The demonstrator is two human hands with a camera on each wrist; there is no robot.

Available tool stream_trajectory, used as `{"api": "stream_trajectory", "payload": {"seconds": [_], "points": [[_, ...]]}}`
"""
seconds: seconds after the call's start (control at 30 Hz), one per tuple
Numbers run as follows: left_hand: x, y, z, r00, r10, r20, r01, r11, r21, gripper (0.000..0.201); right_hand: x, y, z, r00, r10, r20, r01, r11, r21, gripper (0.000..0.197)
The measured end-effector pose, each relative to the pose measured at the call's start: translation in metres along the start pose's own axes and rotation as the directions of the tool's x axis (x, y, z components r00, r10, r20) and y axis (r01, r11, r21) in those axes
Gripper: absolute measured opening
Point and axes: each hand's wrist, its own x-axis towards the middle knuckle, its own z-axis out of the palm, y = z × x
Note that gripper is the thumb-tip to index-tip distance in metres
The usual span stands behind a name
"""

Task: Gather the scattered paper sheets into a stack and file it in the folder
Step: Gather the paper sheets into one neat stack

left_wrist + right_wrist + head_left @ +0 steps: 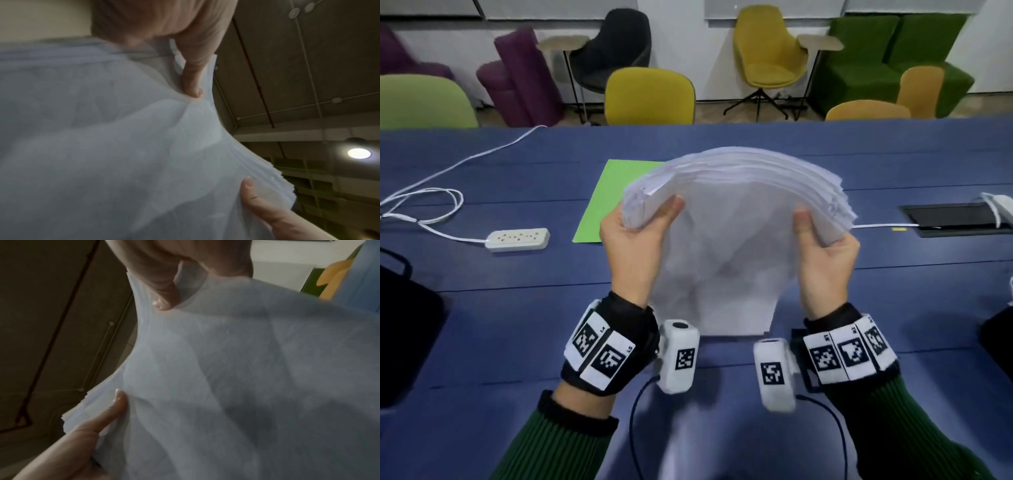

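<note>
A thick stack of white paper sheets (pixel 732 240) stands on its lower edge on the blue table (pixel 482 308), its top bowed into an arch with the sheet edges fanned. My left hand (pixel 643 233) grips the stack's left side, thumb on the near face. My right hand (pixel 822 246) grips the right side the same way. In the left wrist view the stack (pixel 102 146) fills the frame, and in the right wrist view the stack (pixel 226 386) does too. The green folder (pixel 613 195) lies flat behind the stack, partly hidden by it.
A white power strip (pixel 518 239) and its cable (pixel 431 205) lie at the left. A black bag (pixel 404 335) sits at the left edge. A black recessed panel (pixel 955 219) is at the right. Chairs (pixel 650 96) line the table's far side.
</note>
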Motion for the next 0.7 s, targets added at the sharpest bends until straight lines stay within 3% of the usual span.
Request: {"api": "stream_trajectory", "payload": {"seconds": [0.1,0.2,0.27,0.33,0.4,0.43,0.5,0.57,0.6,0.63,0.7], "points": [[-0.012,-0.012,-0.004,1.000,-0.021,-0.017,0.021,1.000,0.022,0.024,-0.011,0.008,-0.004,1.000,0.009,0.014,-0.009,0.999,-0.044,0.014],[-0.021,-0.047,-0.020,0.981,-0.196,-0.006,0.195,0.974,0.118,0.016,-0.011,0.032,-0.022,0.981,0.162,0.103,-0.147,0.979,-0.145,0.015],[-0.019,-0.063,-0.033,0.954,-0.296,0.034,0.286,0.942,0.173,0.021,-0.003,0.045,-0.035,0.944,0.287,0.161,-0.254,0.946,-0.200,0.023],[-0.012,-0.069,-0.041,0.937,-0.325,0.126,0.299,0.936,0.188,0.041,0.006,0.053,-0.041,0.910,0.364,0.199,-0.316,0.919,-0.235,0.030],[-0.005,-0.072,-0.046,0.923,-0.296,0.247,0.246,0.946,0.212,0.071,0.010,0.061,-0.042,0.906,0.363,0.217,-0.321,0.924,-0.208,0.050],[-0.003,-0.072,-0.048,0.922,-0.269,0.279,0.222,0.957,0.188,0.083,0.011,0.063,-0.042,0.910,0.339,0.238,-0.304,0.937,-0.173,0.048],[-0.002,-0.071,-0.050,0.917,-0.251,0.311,0.231,0.968,0.098,0.093,0.011,0.058,-0.039,0.918,0.288,0.272,-0.274,0.957,-0.091,0.009],[0.000,-0.071,-0.048,0.904,-0.252,0.345,0.227,0.967,0.113,0.083,0.015,0.058,-0.039,0.907,0.289,0.308,-0.280,0.957,-0.075,0.043],[-0.001,-0.070,-0.044,0.904,-0.268,0.332,0.232,0.962,0.146,0.068,0.017,0.061,-0.038,0.910,0.286,0.300,-0.289,0.957,-0.035,0.049],[-0.001,-0.070,-0.040,0.913,-0.280,0.297,0.237,0.956,0.171,0.050,0.018,0.062,-0.039,0.923,0.286,0.258,-0.288,0.957,-0.029,0.049],[0.000,-0.070,-0.034,0.928,-0.294,0.230,0.256,0.950,0.180,0.030,0.020,0.068,-0.036,0.933,0.300,0.197,-0.298,0.954,-0.042,0.022]]}}
